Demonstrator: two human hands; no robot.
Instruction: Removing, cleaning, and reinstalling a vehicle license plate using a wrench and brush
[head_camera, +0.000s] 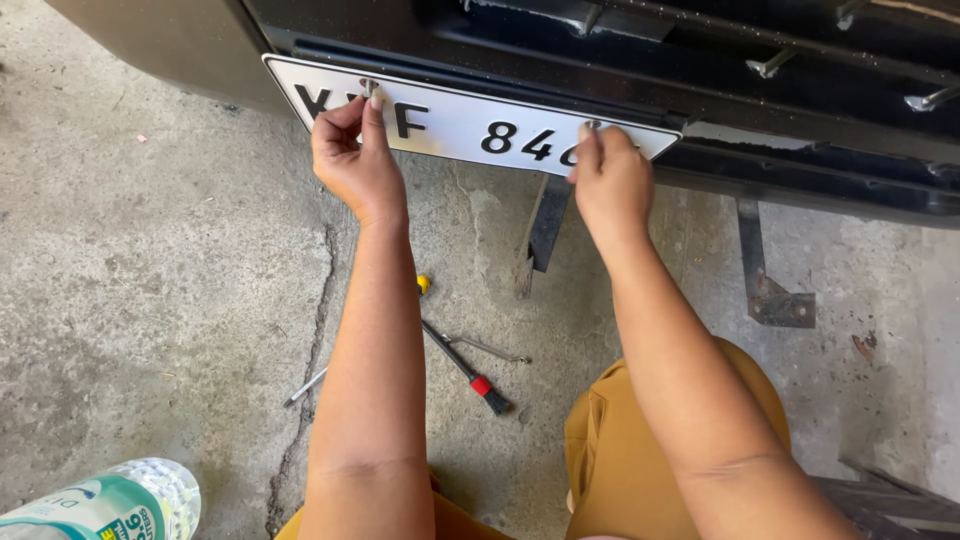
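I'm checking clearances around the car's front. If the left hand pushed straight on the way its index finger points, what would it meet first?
The left hand points up the white number plate; its fingertip already sits at the bolt by the plate's top edge. Beyond that, the black bumper would likely come next, though depth is unclear.

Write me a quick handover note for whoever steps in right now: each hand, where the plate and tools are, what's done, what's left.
Left hand: fingertips on the left screw at the top of the number plate.
Right hand: fingertips on the right screw at the plate's top edge.
Plate: white, held against the black bumper, tilted down to the right.
Tools: a screwdriver with a red band and thin metal rods lie on the concrete floor between the arms; a plastic bottle lies lower left.
Done: both screws sit in their holes.
Left: whether they are tight cannot be told; no tool is in hand.
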